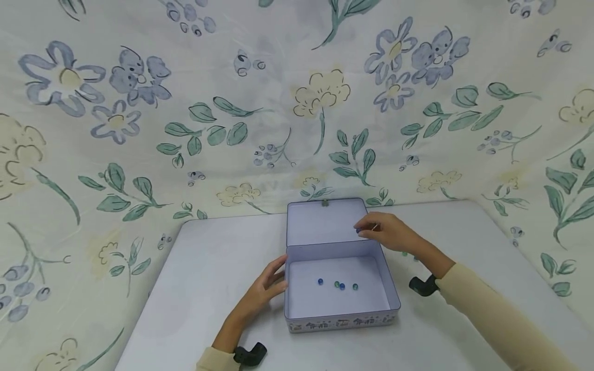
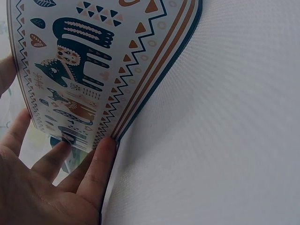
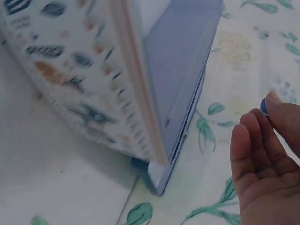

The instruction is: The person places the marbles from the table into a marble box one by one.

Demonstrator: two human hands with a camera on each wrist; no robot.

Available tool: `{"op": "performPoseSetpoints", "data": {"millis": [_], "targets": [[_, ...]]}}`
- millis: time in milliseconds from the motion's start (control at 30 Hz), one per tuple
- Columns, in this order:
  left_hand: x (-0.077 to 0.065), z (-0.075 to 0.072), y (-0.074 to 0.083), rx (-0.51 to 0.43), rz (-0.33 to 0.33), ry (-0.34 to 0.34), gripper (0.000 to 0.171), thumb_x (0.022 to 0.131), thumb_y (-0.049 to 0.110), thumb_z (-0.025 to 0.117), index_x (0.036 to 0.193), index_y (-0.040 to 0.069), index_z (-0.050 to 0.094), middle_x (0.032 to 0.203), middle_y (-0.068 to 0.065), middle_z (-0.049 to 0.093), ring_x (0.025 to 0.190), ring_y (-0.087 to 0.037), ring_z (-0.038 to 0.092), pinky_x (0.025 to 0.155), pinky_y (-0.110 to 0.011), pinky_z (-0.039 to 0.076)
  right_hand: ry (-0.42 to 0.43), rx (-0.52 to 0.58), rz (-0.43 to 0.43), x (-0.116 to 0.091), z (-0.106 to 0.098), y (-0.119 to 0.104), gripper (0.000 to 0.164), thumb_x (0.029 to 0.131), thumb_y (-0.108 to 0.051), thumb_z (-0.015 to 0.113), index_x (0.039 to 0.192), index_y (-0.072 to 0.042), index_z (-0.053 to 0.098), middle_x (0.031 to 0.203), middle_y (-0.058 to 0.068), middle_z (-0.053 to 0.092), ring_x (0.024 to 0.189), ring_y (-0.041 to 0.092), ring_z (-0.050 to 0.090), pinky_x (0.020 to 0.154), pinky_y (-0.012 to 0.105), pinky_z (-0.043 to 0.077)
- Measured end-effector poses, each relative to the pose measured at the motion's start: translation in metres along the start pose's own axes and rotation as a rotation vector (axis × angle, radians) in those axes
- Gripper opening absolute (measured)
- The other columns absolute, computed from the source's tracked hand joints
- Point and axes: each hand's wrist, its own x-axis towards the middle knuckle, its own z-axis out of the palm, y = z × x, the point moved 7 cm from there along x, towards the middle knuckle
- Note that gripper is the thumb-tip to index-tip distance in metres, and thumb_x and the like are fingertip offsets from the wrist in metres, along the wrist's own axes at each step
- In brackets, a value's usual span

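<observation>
A lilac tin box (image 1: 343, 323) with printed animals on its walls stands on the table, its hinged lid (image 1: 320, 222) thrown back. My left hand (image 1: 262, 288) touches the left wall of the tin with extended fingers; the left wrist view has the fingertips against the patterned side (image 2: 75, 70). Over the right part of the lid, my right hand (image 1: 390, 232) pinches a blue glass marble (image 3: 264, 107) between thumb and fingers. Inside the tin lie a blue marble (image 1: 320, 282) at left and several more blue and green ones (image 1: 355, 287) toward the right.
On the white table (image 1: 209, 257), a green marble (image 1: 405, 253) and a blue one lie right of the tin, partly behind my right forearm. A flower-printed cloth (image 1: 278, 129) hangs behind the table. Dark wrist cameras (image 1: 250, 354) are strapped to both wrists.
</observation>
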Motion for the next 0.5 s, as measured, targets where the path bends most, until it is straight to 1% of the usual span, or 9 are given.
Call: {"op": "performPoseSetpoints", "data": {"millis": [267, 500], "targets": [[-0.001, 0.0, -0.001, -0.011, -0.01, 0.002, 0.068, 0.1, 0.016, 0.057, 0.159, 0.024, 0.024, 0.168, -0.01, 0.018, 0.149, -0.047, 0.026, 0.114, -0.069, 0.03, -0.045, 0.029, -0.047, 0.015, 0.018, -0.016, 0.024, 0.094, -0.013, 0.069, 0.116, -0.003, 0.071, 0.108, 0.004, 0.072, 0.094, 0.014, 0.067, 0.081, 0.025, 0.057], [-0.001, 0.0, 0.0, -0.005, -0.007, 0.004, 0.068, 0.1, 0.015, 0.057, 0.159, 0.023, 0.024, 0.168, -0.009, 0.018, 0.149, -0.047, 0.026, 0.115, -0.067, 0.03, -0.072, 0.053, -0.095, 0.021, 0.027, -0.027, 0.024, 0.094, -0.012, 0.068, 0.116, -0.003, 0.071, 0.109, 0.005, 0.073, 0.097, 0.017, 0.068, 0.084, 0.028, 0.058]]}}
